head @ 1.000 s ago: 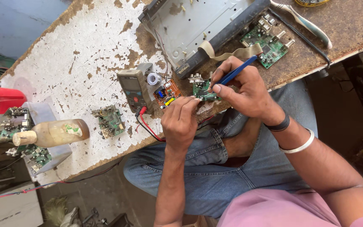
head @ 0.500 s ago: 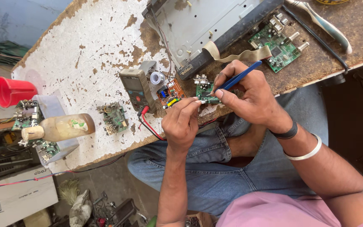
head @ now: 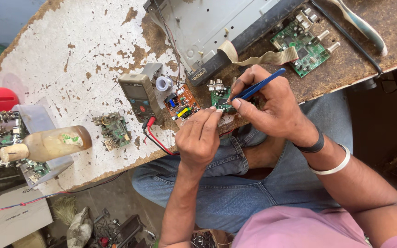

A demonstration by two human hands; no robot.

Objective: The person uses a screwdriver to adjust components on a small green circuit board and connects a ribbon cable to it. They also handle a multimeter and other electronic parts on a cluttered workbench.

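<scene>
Since half a second ago your head has tipped a bit closer and everything slid slightly in view, but your hands haven't really budged off the small green circuit board [head: 220,97], which sits at the near edge of the chipped white-painted wooden bench [head: 70,55]. Your left hand [head: 199,136] has its fingertips pinched down on the board's near edge, looks like that's to keep it from skating around. Your right hand [head: 272,108] is closed in a pen grip round the blue slim tweezers [head: 256,87], tip angled down onto the board just past your left fingertips, so you get fine control. Just left of your left hand lies the grey handheld multimeter [head: 139,95] with red and black leads, an orange little circuit board [head: 181,102] between it and your work. Beyond your right hand, a tan ribbon cable [head: 258,57] runs off the grey metal chassis [head: 217,23].
</scene>
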